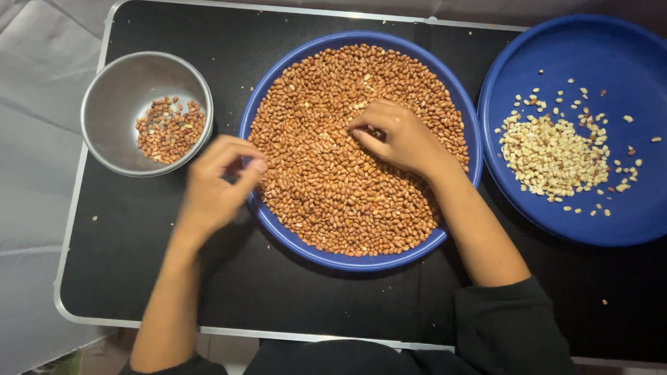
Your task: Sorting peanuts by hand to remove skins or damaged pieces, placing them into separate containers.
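Note:
A large blue plate (360,261) in the middle holds a heap of red-brown peanuts (326,172). My right hand (398,138) rests on the heap with its fingertips pinched among the nuts. My left hand (217,183) hovers at the plate's left rim, thumb and fingers pinched together; whether a nut is between them I cannot tell. To the left stands a steel bowl (119,91) with a small pile of red-brown peanuts (169,130). On the right, a second blue plate (633,65) carries pale skinned peanuts (552,158).
Everything stands on a black folding table (270,296) with a metal edge. A few crumbs lie scattered on it. Grey cloth (25,125) covers the floor to the left. My dark sleeves are at the near edge.

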